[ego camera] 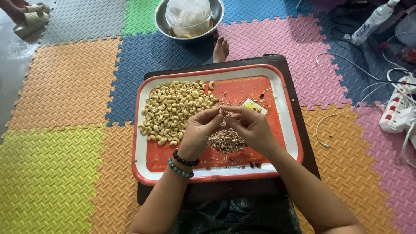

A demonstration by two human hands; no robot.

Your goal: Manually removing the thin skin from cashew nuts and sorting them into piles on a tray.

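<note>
A red tray with a white rim (289,130) rests on a dark low table. A heap of pale peeled cashew nuts (175,108) fills its left half. A small pile of brown skins and shell bits (226,141) lies near the middle. My left hand (198,132), with two bead bracelets at the wrist, and my right hand (250,125) meet above the tray. Their fingertips pinch one small cashew nut (222,112) between them.
A metal bowl (161,19) holding a clear plastic bag stands beyond the tray on coloured foam floor mats. My bare foot (220,48) pokes out past the table. A spray bottle (370,21), white cables and a power strip (396,113) lie at the right. Sandals sit at top left.
</note>
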